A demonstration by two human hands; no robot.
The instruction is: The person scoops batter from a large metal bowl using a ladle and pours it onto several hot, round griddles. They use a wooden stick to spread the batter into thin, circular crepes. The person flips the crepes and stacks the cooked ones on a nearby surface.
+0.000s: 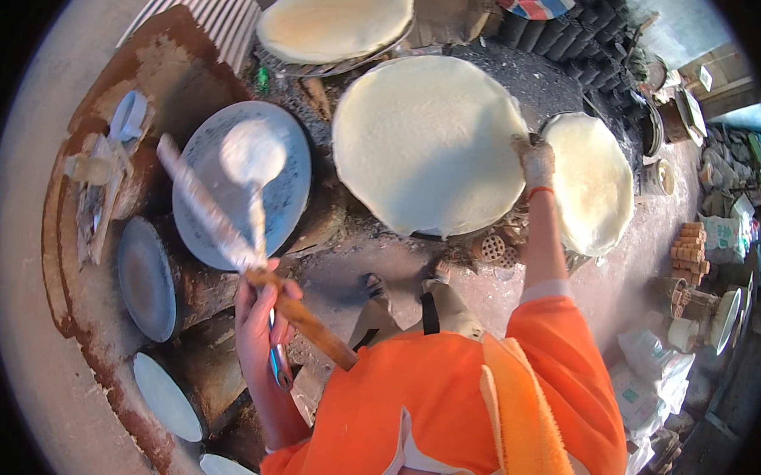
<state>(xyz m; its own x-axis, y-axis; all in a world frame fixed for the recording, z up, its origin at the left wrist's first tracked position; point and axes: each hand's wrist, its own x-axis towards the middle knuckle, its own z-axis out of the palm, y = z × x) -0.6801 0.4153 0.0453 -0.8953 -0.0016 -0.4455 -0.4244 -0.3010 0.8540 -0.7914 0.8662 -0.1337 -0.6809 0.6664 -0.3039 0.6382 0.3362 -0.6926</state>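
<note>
My left hand (267, 313) is closed around two tools at once. One is a ladle (253, 151), its round bowl coated in pale batter and held over a grey round griddle (276, 203). The other is a long wooden spreader (208, 209), its blade smeared with batter and its brown handle pointing back at my body. Out in front, my right hand (537, 162), in a pale glove, pinches the right edge of a large, thin round pancake (427, 142). That sheet covers the griddle under it. Part of the fingertips is hard to make out.
Another pancake (587, 183) lies right of my right hand, and one more (335, 19) at the far side. Bare griddles (147, 278) line the left. A white cup (128, 114) stands on the ledge. Black briquettes (576, 42) are stacked at the back right; white sacks (650, 377) lie right.
</note>
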